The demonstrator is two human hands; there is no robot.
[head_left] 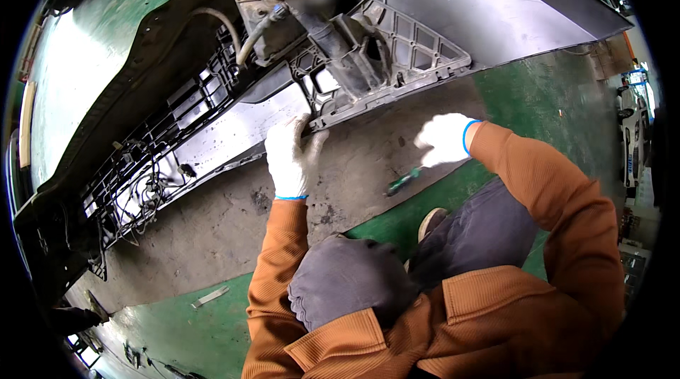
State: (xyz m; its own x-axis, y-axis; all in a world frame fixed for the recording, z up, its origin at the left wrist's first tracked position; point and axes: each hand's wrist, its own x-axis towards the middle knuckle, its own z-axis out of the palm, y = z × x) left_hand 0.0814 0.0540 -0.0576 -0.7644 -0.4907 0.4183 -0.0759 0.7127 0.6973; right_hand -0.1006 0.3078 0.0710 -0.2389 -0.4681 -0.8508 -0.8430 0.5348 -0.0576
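A large car bumper (234, 127) lies before me with its inner side showing. My left hand (289, 159), in a white glove, is at its near edge. The fingers bend against the rim beside a black ribbed plastic bracket (418, 46), with the thumb apart on the near side. To the right, my gloved right hand (445, 139) is off the bumper, its fingers smeared by motion. Just below these fingers is a slim green tool (404, 182), blurred, perhaps a screwdriver. Whether the right hand holds it, I cannot tell.
A dirty reservoir (265, 32) with a hose sits on the bumper. Tangled wiring (145, 191) hangs at its left end. Under it lies a grey-brown mat (205, 237) on a green floor (188, 333). A flat strip (210, 297) lies at lower left. My bent knees are close by.
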